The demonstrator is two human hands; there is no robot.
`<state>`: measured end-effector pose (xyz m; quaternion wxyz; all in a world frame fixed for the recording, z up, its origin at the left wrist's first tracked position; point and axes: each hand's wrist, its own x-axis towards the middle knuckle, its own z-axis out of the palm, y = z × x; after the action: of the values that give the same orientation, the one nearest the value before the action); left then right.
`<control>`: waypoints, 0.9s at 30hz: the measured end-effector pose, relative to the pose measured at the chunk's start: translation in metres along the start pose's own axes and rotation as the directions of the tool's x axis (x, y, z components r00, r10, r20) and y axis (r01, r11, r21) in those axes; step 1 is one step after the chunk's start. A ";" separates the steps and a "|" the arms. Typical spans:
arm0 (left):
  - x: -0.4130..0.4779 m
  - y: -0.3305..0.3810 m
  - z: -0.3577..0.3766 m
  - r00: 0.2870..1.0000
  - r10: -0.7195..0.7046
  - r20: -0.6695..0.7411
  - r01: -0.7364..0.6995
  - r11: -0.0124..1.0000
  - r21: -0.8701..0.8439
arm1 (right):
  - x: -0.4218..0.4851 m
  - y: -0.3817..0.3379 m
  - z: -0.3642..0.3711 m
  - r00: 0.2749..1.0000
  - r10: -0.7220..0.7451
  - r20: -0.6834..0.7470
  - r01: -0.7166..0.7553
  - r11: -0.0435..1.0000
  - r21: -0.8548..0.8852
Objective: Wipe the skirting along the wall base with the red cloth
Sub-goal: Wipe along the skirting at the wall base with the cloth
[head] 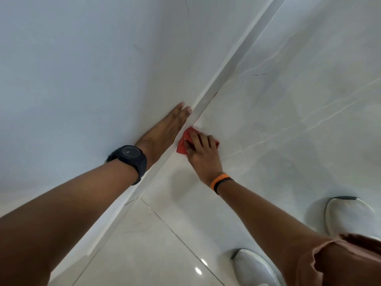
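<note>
Your right hand (201, 148) presses the red cloth (185, 141) flat against the skirting (216, 87) where it meets the floor (288, 120), fingers spread over it. Your left hand (162, 131) lies open, palm flat on the wall (82, 69), fingertips touching the skirting's top edge.

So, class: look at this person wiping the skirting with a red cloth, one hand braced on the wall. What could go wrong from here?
1. The left hand is pressed flat on the wall, so it may leave smudges on the pale paint.
2. The red cloth is bunched small under the right hand; fingers could scrape the skirting edge, or the cloth may skip patches.
3. The glossy floor tiles look slick; the white shoes could slip while leaning.
</note>
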<state>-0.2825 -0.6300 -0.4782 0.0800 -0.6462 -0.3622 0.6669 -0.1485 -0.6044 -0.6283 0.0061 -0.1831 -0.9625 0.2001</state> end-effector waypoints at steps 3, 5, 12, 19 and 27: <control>0.002 0.003 0.001 1.000 -0.003 -0.001 0.003 1.000 0.009 | 0.011 0.028 -0.010 0.996 -0.074 -0.050 0.073 0.997 -0.026; 0.002 0.005 0.003 1.000 -0.026 -0.009 0.026 1.000 0.000 | 0.027 0.058 -0.021 0.994 0.039 -0.098 -0.044 0.998 -0.046; 0.004 0.007 0.005 0.999 -0.039 -0.013 0.039 0.999 -0.003 | 0.054 0.055 -0.032 0.893 0.425 -0.148 -0.424 0.905 0.036; 0.007 -0.003 -0.001 1.000 -0.008 -0.005 0.008 1.000 0.019 | 0.002 0.008 0.006 0.999 -0.016 0.030 0.016 1.000 -0.006; 0.009 0.004 0.001 0.999 -0.034 -0.016 0.034 0.999 -0.007 | 0.049 0.086 -0.028 0.958 0.264 -0.116 -0.268 0.963 -0.021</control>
<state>-0.2839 -0.6282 -0.4875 0.0923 -0.6456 -0.3747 0.6590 -0.1617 -0.5026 -0.6388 0.0297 -0.3216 -0.9308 0.1709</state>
